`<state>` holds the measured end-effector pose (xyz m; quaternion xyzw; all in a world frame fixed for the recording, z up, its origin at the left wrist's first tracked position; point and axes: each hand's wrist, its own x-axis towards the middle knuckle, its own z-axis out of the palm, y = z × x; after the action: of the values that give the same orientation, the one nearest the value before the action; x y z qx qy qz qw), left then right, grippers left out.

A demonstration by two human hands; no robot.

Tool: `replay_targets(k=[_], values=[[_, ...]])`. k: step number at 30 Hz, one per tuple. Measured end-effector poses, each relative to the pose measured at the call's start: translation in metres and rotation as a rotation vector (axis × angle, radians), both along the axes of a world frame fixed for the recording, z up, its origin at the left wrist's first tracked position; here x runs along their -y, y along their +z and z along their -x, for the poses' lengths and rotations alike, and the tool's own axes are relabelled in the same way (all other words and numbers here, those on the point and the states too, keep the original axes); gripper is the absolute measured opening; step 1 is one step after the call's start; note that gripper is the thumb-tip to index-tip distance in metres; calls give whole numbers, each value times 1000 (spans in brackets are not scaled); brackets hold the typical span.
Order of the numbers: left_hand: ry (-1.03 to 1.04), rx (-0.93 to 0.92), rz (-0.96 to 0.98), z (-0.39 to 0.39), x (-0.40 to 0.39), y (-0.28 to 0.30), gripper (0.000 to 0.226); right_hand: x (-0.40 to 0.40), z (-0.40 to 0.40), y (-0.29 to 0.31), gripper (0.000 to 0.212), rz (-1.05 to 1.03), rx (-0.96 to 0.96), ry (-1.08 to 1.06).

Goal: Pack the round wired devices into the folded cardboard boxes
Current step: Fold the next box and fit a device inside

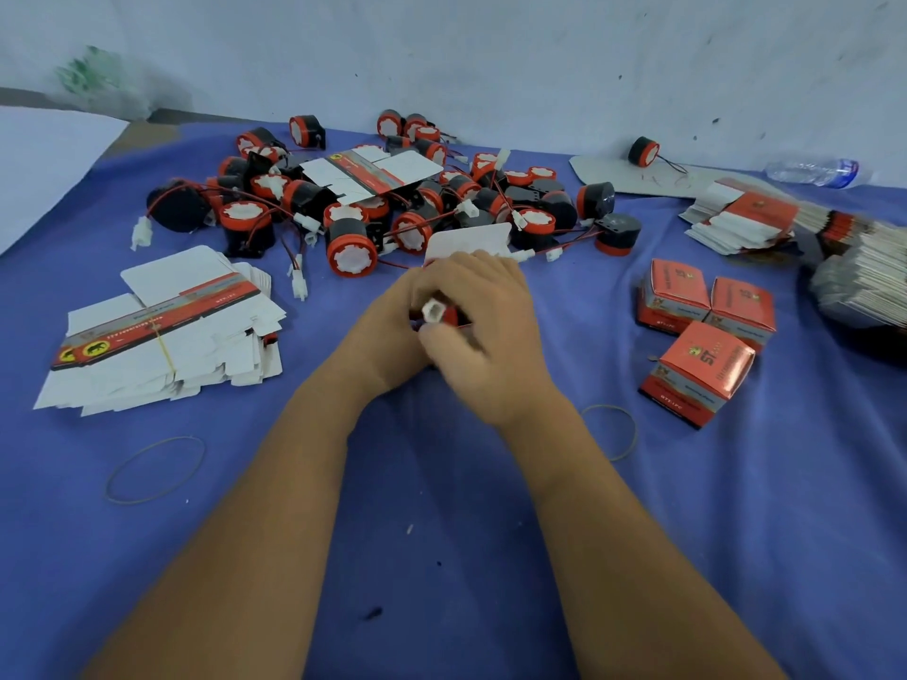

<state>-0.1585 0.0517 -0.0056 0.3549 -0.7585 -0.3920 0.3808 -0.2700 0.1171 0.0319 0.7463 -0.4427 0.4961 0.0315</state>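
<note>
Got one of the round wired devices (444, 316) down in the box (466, 245) I'm holding at the middle of the blue cloth (441, 557), and its white plug (434, 309) is poking up between my hands, so I reckon I'm stuffing the wire in before the flap shuts. My left hand (392, 326) is wrapped round the box from the side to keep it steady, and my right hand (486, 346) is curled over the top with the fingers pinching at the plug end; most of the device is hidden under my hands, so I only see a bit of red. The white lid flap stands open on the far side, out of the way. The loose ones in the pile (383, 203) just beyond are stubby black cylinders with a red rim, a white face and thin red-black leads to white plugs. Flat box blanks (162, 336) sit to my left, within reach, 3 finished boxes (702, 331) to my right, and 2 rubber bands (154, 468) lie near my arms.
</note>
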Motion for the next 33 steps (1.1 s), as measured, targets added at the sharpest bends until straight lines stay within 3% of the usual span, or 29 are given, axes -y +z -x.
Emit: replay_targets(k=[5, 7, 14, 17, 22, 27, 33], values=[[-36, -46, -141, -3, 3, 1, 58, -6, 22, 13, 33, -225, 634, 83], [-45, -46, -147, -4, 5, -1, 60, -3, 30, 14, 31, -281, 723, -11], [57, -51, -125, -4, 0, 3, 64, 8, 47, 6, 16, -255, 441, -429], [112, -51, -67, -1, -4, 4, 60, 8, 50, 2, 7, -173, 204, -556], [246, 52, 117, 7, -7, 4, 53, 7, 34, -1, 5, -80, -107, -557], [280, 111, 221, 11, -9, 4, 59, 9, 21, -6, 18, -92, -245, -519], [316, 126, 257, 13, -11, 4, 55, 17, 24, -11, 29, -293, -167, -596]])
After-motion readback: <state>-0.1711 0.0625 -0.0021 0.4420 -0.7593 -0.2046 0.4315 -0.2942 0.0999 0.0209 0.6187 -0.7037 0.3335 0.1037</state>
